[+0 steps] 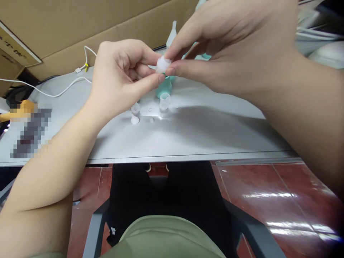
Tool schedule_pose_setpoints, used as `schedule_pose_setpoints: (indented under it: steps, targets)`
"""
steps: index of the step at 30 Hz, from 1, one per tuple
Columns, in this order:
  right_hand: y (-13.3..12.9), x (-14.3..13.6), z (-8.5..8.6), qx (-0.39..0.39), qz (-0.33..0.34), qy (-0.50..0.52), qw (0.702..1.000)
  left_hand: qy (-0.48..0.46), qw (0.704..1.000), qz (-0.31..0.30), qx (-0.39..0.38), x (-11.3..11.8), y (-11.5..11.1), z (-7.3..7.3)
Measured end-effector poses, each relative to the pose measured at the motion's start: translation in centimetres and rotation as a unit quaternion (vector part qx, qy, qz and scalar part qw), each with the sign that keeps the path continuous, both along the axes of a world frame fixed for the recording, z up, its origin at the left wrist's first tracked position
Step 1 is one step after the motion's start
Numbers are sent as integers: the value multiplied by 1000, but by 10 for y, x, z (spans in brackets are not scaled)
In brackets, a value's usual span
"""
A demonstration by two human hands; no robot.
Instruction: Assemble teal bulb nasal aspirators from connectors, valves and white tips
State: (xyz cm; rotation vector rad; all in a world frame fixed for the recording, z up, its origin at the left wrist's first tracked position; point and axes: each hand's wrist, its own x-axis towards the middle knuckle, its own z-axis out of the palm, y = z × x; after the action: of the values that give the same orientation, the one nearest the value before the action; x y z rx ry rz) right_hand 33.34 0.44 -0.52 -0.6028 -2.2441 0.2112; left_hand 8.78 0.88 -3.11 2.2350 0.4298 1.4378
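My left hand (126,70) and right hand (217,46) both pinch a small, translucent white cap-like piece (163,65) between thumb and fingers, raised above the grey table (231,139). A light, even pinch, with the fingertips opposed, should steady it without squashing its thin-looking wall. Just beyond and below is a rounded teal bulb (163,89); nearer stands a clear, open plastic cup (165,102). To its left, nearer still, sits a white teardrop-shaped piece (134,120). Matte brown cardboard (113,18) lines the far side.

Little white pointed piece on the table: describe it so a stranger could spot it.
Over the gray table, find the left hand. Below it in view sits the pointed piece, opaque white, unlike the clear piece just behind it.
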Motion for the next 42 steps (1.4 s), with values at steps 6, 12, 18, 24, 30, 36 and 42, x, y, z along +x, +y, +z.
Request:
schedule_pose_setpoints:
  steps: [6, 12, 18, 24, 30, 36, 42]
  targets:
    - [9, 0, -7, -30, 1, 39, 999, 7, 999, 37, 19, 3, 3, -3]
    - [12, 1, -8, -10, 42, 60, 997, 36, 999, 11, 4, -3, 15, -4]
    - [-3, -2, -5, -18, 15, 72, 997, 32, 999, 11, -31, -4, 5, 6]
    - [5, -2, -6, -43, 0, 53, 998, 36, 998, 18, -53, -1, 1, 6]
    - [9, -1, -9, -24, 21, 92, 995, 42, 998, 51, 2, -4, 4, -4]
    - [4, -3, -10, 8, 2, 77, 997, 57, 994, 71, -57, -2, -7, 6]
    - [1, -7, -9, -20, -18, 90, 996, -21, 998, 43, -30, 6, -4, 3]
